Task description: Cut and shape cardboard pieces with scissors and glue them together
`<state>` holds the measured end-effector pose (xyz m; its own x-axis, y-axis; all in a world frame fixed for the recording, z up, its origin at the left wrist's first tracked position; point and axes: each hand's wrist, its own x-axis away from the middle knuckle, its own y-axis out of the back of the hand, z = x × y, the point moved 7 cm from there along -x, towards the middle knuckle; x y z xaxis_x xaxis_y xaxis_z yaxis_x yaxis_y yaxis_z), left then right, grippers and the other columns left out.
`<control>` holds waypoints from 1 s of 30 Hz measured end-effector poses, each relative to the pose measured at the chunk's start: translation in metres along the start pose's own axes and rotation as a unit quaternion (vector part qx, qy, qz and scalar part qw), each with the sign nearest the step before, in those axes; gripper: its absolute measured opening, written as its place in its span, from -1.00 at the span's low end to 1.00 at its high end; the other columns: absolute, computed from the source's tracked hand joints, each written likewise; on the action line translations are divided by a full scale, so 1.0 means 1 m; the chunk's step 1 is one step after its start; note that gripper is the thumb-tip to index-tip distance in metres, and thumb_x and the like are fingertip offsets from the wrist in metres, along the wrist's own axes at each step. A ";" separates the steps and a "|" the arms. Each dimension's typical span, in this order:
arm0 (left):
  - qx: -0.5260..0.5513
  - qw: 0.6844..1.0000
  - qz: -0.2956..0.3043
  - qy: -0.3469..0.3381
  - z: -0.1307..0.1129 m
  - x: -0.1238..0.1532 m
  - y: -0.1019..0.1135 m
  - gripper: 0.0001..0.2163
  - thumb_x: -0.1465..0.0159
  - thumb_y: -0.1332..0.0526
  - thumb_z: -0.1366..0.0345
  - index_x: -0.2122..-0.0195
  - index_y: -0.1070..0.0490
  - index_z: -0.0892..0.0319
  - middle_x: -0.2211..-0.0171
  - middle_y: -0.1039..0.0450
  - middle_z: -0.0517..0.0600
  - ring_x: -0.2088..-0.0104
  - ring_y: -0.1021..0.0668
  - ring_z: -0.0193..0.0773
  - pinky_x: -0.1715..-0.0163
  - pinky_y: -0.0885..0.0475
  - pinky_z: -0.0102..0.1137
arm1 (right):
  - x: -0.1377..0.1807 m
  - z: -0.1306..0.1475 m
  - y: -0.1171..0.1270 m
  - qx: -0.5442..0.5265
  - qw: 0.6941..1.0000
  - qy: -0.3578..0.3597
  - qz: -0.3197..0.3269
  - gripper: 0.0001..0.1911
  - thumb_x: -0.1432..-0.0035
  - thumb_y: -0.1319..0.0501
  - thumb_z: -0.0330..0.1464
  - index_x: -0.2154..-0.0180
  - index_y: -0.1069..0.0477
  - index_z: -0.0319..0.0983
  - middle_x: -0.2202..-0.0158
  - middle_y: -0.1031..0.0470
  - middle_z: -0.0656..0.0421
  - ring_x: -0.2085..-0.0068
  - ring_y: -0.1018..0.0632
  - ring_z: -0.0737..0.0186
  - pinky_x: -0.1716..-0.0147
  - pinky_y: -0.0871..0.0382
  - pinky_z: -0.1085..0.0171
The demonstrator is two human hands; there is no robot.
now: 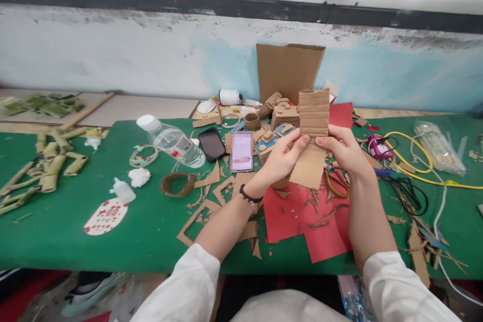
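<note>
A strip of corrugated cardboard is held up over the table, creased crosswise in its upper part and smoother below. My left hand grips its left edge, thumb on the near face. On the opposite edge, my right hand pinches it the same way. Both thumbs press near the lowest creases; the fingers behind the strip are hidden. Beneath lies red paper scattered with cardboard scraps. Pliers with red and yellow handles rest on it, just below my right hand.
A phone with a lit screen, a dark phone and a water bottle are left of my hands. Bamboo-like pieces lie far left. A purple device and yellow cable are at right. A cardboard panel leans against the wall.
</note>
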<state>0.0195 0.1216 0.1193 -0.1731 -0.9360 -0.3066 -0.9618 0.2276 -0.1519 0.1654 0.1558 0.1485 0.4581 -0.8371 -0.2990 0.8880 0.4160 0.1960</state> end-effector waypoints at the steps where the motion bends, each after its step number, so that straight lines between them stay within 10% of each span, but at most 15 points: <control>1: 0.005 1.000 0.000 0.005 0.002 0.000 -0.002 -0.48 -0.46 -0.31 -0.23 -0.03 -0.61 0.18 -0.06 -0.71 0.12 -0.03 -0.70 -0.01 0.01 -0.64 -0.25 | 0.001 -0.001 0.002 0.008 1.000 -0.002 -0.002 -0.67 -0.30 -0.42 -0.16 0.01 -0.76 -0.17 0.09 -0.78 0.14 0.05 -0.74 -0.02 0.08 -0.66 0.16; 11: 0.017 0.998 0.064 -0.003 0.002 -0.003 -0.003 -0.40 -0.44 -0.32 -0.25 -0.24 -0.49 0.16 -0.17 -0.66 0.18 -0.13 -0.70 0.06 -0.07 -0.67 -0.18 | 0.011 -0.003 -0.005 0.009 0.984 -0.058 0.168 -0.56 -0.38 -0.43 -0.03 -0.09 -0.73 -0.18 0.06 -0.78 0.09 0.08 -0.76 0.01 0.14 -0.69 0.19; 18: -0.065 0.994 0.077 0.041 -0.006 0.004 -0.001 -0.53 -0.48 -0.25 -0.25 0.11 -0.46 0.12 0.34 -0.54 -0.02 0.41 -0.61 -0.21 0.45 -0.56 -0.34 | 0.009 0.002 0.011 0.036 0.998 -0.021 0.044 -0.59 -0.31 -0.48 0.01 0.04 -0.76 -0.17 0.13 -0.78 0.10 0.15 -0.75 -0.01 0.24 -0.67 0.18; 25: -0.083 0.994 0.064 -0.016 -0.016 0.005 0.002 -0.42 -0.51 -0.19 -0.27 -0.12 -0.61 0.17 -0.09 -0.70 0.14 -0.12 -0.69 0.09 -0.11 -0.65 -0.14 | 0.007 0.000 -0.006 0.028 0.999 -0.006 0.025 -0.58 -0.32 -0.45 0.04 0.13 -0.76 -0.18 0.20 -0.76 0.14 0.17 -0.73 0.00 0.26 -0.66 0.17; 30: -0.027 0.997 0.067 0.010 -0.011 0.004 -0.001 -0.39 -0.49 -0.21 -0.30 -0.16 -0.61 0.17 -0.13 -0.69 0.16 -0.13 -0.69 0.10 -0.06 -0.66 -0.17 | 0.008 -0.003 -0.006 0.005 1.000 -0.008 0.010 -0.62 -0.32 -0.47 0.03 0.12 -0.76 -0.14 0.17 -0.76 0.14 0.11 -0.75 -0.04 0.20 -0.69 0.13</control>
<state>0.0178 0.1146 0.1283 -0.3041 -0.9034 -0.3023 -0.9397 0.3367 -0.0608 0.1643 0.1477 0.1420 0.4754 -0.8341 -0.2799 0.8779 0.4293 0.2120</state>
